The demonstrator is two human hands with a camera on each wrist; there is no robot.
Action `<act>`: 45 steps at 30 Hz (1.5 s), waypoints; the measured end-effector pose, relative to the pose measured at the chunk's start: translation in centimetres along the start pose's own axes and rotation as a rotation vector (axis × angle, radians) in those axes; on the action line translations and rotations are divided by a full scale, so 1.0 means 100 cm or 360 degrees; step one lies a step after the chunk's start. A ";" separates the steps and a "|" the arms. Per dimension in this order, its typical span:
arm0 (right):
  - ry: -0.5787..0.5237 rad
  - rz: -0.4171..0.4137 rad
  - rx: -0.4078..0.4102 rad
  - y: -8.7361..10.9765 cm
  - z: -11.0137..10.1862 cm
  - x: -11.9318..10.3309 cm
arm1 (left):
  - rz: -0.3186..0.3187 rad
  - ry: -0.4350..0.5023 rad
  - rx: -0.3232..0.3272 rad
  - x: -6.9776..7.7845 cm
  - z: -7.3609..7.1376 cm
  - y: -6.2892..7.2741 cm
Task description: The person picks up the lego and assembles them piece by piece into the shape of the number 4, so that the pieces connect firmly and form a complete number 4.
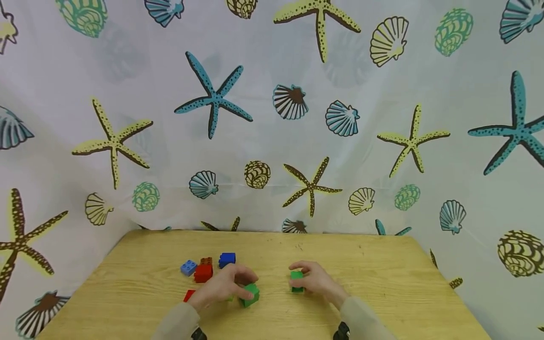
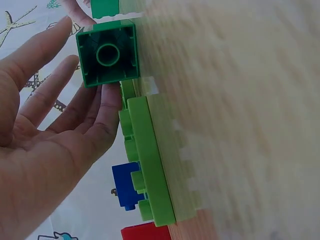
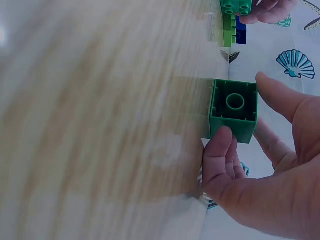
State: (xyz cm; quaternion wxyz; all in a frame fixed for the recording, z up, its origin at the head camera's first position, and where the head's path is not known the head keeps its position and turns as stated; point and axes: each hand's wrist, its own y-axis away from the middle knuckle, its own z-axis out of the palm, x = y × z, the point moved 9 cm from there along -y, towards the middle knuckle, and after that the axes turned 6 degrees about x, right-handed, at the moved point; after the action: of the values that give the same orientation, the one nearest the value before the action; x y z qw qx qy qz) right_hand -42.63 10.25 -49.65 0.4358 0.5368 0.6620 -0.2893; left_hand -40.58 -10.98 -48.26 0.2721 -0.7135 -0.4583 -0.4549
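My left hand [image 1: 225, 285] is at a green toy building brick [image 1: 250, 296] near the table's middle, its thumb touching the brick and its fingers curved about it. The left wrist view shows this brick [image 2: 107, 56] with its hollow underside facing the camera. Farther right, my right hand [image 1: 316, 282] curls around a second green brick [image 1: 297, 282]. In the right wrist view, a fingertip lies against this brick [image 3: 234, 111], hollow side to the camera. A long light green brick [image 2: 150, 165] lies beside my left hand, mostly hidden by it in the head view.
Beyond my left hand are a blue brick [image 1: 227, 259], a light blue one [image 1: 189, 267], a red one [image 1: 203, 273] and an orange-brown one [image 1: 206, 261]. Another red brick [image 1: 189, 295] shows beside my left wrist. Behind the wooden table [image 1: 382, 278] hangs a shell-patterned cloth [image 1: 263, 141].
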 end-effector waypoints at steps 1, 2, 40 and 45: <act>-0.0014 0.0004 -0.0010 0.000 0.001 0.001 | 0.0001 -0.0002 -0.0010 -0.001 0.001 0.000; -0.0023 0.0004 -0.0020 0.000 0.001 0.001 | 0.0003 -0.0002 -0.0017 -0.001 0.001 0.000; -0.0244 0.0036 -0.0197 -0.001 -0.001 0.004 | -0.0068 -0.0402 0.0025 0.004 0.002 -0.004; -0.0347 0.0011 -0.0226 0.004 0.001 0.004 | -0.0017 -0.0351 0.0059 0.005 0.002 -0.006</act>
State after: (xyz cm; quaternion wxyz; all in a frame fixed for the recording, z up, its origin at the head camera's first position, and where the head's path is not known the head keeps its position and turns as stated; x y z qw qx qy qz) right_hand -42.28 10.48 -49.99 0.5429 0.4724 0.6277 -0.2968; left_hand -40.95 -10.32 -47.90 0.2307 -0.7515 -0.4976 -0.3666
